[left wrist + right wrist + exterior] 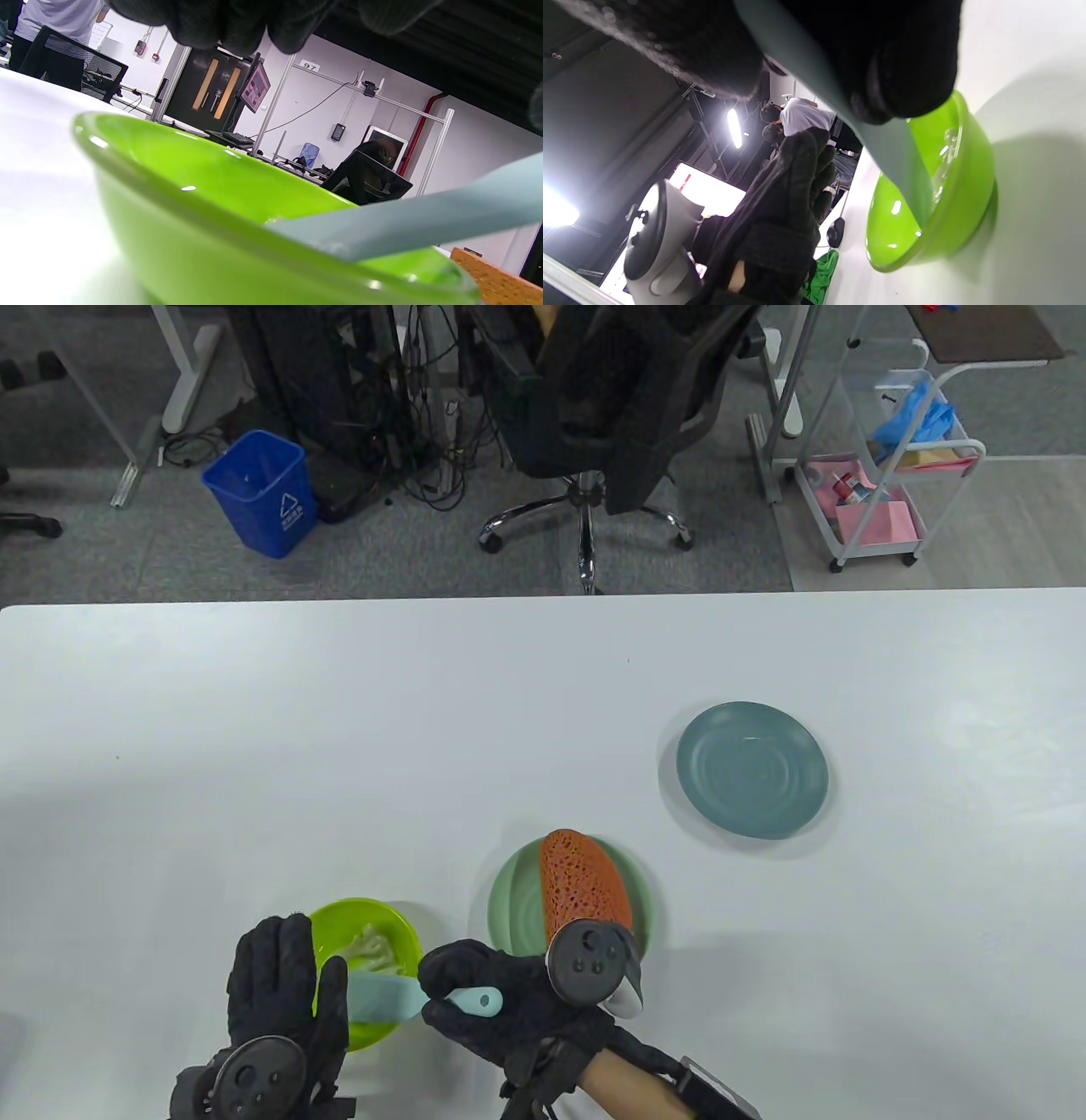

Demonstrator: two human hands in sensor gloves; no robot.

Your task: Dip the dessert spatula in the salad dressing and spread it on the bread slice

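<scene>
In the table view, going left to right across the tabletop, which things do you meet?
Left hand → lime green bowl → teal spatula in the right hand → bread slice on the light green plate → empty dark teal plate.

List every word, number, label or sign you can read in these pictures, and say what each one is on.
"97": white tag high on the far wall, left wrist view.
Recycling symbol: white print on the blue bin, table view; the characters under it are too small to read.
Paper notice on the wall at upper left, left wrist view: text too blurred to read.
Monitor by the dark door: picture only, no legible text.
Nothing readable on the bowl, plates, spatula or gloves.
</scene>
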